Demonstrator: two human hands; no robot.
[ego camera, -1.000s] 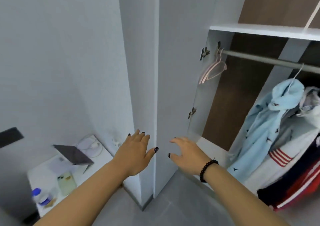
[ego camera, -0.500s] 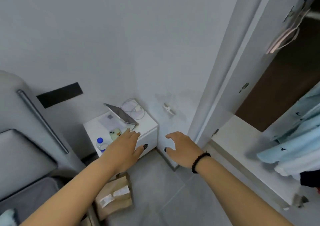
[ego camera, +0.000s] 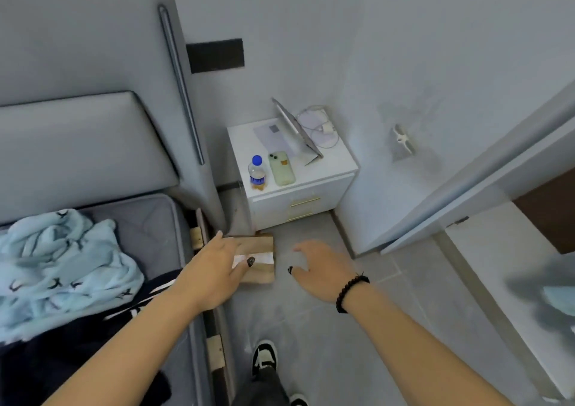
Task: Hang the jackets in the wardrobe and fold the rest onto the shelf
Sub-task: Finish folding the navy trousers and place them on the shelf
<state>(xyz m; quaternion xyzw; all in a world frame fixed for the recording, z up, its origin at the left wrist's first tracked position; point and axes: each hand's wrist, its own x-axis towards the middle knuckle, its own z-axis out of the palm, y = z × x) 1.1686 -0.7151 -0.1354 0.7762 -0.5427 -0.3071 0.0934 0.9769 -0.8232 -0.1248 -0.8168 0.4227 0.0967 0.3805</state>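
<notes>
Bedside floor holds a cardboard box [ego camera: 258,258], contents unseen; both hands [ego camera: 217,268] spread, empty

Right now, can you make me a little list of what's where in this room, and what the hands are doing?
left hand: open, empty, held over the bed edge
right hand: open, empty, above the floor
bed: light blue patterned garment on a dark garment
nightstand: water bottle, phone, propped tablet, charger cable
floor: brown paper bag
wardrobe door: open
</notes>
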